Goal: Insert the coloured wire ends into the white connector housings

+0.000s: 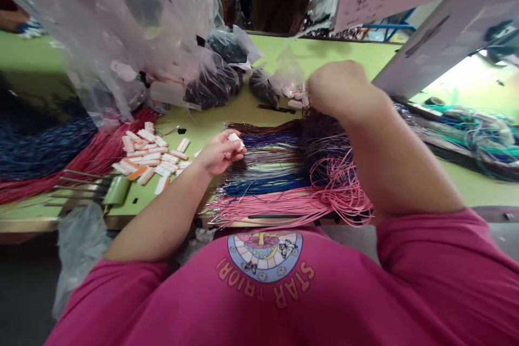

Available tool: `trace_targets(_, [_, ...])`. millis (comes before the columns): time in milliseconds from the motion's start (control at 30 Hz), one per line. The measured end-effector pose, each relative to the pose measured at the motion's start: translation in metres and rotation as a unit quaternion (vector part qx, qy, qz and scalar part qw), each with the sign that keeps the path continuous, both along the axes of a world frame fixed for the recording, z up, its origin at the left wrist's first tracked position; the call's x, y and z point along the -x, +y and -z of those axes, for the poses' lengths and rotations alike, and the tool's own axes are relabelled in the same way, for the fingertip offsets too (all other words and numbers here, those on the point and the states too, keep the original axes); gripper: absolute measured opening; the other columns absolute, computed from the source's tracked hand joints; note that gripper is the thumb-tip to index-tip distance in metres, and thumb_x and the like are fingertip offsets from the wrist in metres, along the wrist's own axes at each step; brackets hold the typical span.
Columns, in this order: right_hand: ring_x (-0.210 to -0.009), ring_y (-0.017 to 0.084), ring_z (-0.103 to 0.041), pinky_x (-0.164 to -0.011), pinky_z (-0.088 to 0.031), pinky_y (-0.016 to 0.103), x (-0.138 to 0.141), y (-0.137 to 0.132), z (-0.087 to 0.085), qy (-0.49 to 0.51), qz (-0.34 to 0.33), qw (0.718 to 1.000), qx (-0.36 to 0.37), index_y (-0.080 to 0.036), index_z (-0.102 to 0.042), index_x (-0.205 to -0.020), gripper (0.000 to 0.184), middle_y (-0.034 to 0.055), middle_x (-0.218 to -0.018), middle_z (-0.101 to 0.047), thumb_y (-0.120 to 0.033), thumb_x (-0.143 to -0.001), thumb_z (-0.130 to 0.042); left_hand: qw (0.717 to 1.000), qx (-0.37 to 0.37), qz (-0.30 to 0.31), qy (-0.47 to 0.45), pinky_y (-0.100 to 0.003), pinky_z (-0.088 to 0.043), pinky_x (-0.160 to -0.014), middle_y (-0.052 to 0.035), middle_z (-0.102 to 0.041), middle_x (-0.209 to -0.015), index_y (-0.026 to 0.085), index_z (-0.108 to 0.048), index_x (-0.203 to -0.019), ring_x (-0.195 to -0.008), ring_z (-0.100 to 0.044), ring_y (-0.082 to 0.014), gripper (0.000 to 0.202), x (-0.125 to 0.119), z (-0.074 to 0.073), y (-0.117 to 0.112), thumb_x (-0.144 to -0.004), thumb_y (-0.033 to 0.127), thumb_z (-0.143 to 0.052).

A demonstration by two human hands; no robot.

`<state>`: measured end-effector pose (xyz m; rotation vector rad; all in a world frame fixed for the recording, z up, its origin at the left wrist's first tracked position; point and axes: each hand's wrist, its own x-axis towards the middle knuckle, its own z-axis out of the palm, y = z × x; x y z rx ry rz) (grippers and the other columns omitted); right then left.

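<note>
My left hand [219,155] is closed around a small white plastic connector [235,139], held above the left ends of the wires. Raised over the far right part of the wire bundles is my right hand [334,84]; it is blurred, its fingers are turned away, and whatever they hold is hidden. Just left of that hand lies a small group of white connectors [298,101]. Brown wires [267,158], blue wires [267,184] and pink wires [279,203] run in rows across the table, with metal tips at their left ends. Their right ends coil together under my right forearm.
White and orange connector pieces [148,157] are heaped on the green table [194,119] at left. Beside them are a green block with metal rods [117,190] and long red wires [85,165]. Plastic bags [214,81] stand behind; teal wires [478,130] lie far right.
</note>
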<state>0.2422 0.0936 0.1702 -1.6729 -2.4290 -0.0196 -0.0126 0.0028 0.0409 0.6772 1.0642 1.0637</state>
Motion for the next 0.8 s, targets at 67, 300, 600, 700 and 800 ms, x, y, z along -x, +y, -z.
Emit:
trace_targets(67, [-0.091, 0.024, -0.073, -0.085, -0.047, 0.038, 0.029, 0.009, 0.018, -0.049, -0.092, 0.991, 0.081, -0.013, -0.083, -0.081, 0.016, 0.0128, -0.091, -0.081, -0.001, -0.077, -0.074, 1.000, -0.005, -0.009, 0.001, -0.014, -0.048, -0.049, 0.0053, -0.064, -0.069, 0.018, -0.059, -0.098, -0.059, -0.067, -0.0085, 0.049, 0.000, 0.002, 0.002, -0.059, 0.014, -0.088])
trace_targets(300, [-0.110, 0.028, -0.074, -0.085, -0.051, 0.034, 0.042, 0.034, 0.123, -0.128, -0.139, 0.973, 0.134, -0.021, -0.082, -0.124, 0.038, 0.0158, -0.124, -0.079, -0.020, -0.094, -0.059, 0.999, -0.041, 0.001, -0.003, -0.016, -0.040, -0.041, 0.0033, -0.068, -0.063, 0.017, -0.060, -0.095, -0.048, -0.061, -0.0093, 0.060, 0.000, 0.008, 0.003, -0.050, 0.028, -0.098])
trace_targets(600, [-0.111, 0.031, -0.072, -0.087, -0.050, 0.038, 0.025, 0.043, 0.125, -0.072, -0.103, 0.987, 0.101, -0.018, -0.083, -0.117, 0.038, 0.0146, -0.120, -0.080, -0.023, -0.094, -0.053, 0.997, -0.065, 0.004, -0.038, -0.017, -0.025, -0.036, -0.0043, -0.078, -0.076, 0.017, -0.062, -0.085, -0.040, -0.045, -0.0033, 0.051, 0.001, 0.011, 0.004, -0.059, 0.039, -0.099])
trace_targets(700, [-0.116, 0.029, -0.070, -0.089, -0.049, 0.037, 0.027, 0.043, 0.130, -0.049, -0.118, 0.985, 0.118, -0.019, -0.081, -0.123, 0.040, 0.0121, -0.124, -0.079, -0.020, -0.092, -0.055, 0.997, -0.061, -0.004, -0.037, -0.018, -0.031, -0.037, -0.0055, -0.075, -0.069, 0.016, -0.064, -0.073, -0.041, -0.049, -0.0056, 0.044, 0.005, 0.012, 0.006, -0.070, 0.051, -0.090])
trace_targets(800, [-0.115, 0.030, -0.070, -0.086, -0.047, 0.038, 0.033, 0.041, 0.138, -0.072, -0.177, 0.976, 0.099, -0.018, -0.080, -0.122, 0.038, 0.0135, -0.124, -0.078, -0.021, -0.096, -0.052, 0.998, -0.055, 0.007, -0.022, -0.018, -0.031, -0.037, -0.0047, -0.072, -0.066, 0.015, -0.066, -0.072, -0.042, -0.053, -0.0072, 0.038, 0.007, 0.012, 0.007, -0.071, 0.045, -0.090])
